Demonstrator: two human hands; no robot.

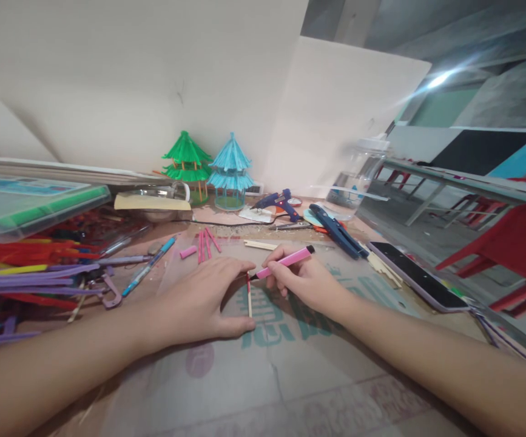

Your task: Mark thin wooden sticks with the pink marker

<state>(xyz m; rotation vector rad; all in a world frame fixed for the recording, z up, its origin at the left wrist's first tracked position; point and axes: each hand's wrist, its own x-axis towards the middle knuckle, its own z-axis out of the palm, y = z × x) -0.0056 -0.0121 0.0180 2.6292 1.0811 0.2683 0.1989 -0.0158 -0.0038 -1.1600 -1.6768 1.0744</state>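
Note:
My left hand (208,297) holds a short wooden stick (249,303) between thumb and forefinger, thumb at its near end and fingers at its far end. The stick is pale, with pinkish-red on its upper part. In my right hand (299,279) is a pink marker (285,263), gripped like a pen, its dark tip at the coloured part of the stick. Just beyond my left hand lie several pink sticks (207,244) and a pink marker cap (188,252). Some bare sticks (261,244) lie past my right hand.
Green (185,164) and blue (231,173) model pavilions stand by the wall. Behind my hands are a glue gun (281,203), dark blue cutters (335,230) and a clear jar (354,176). A phone (417,276) lies right; fuzzy craft stems (39,279) and a blue pen (148,267) lie left.

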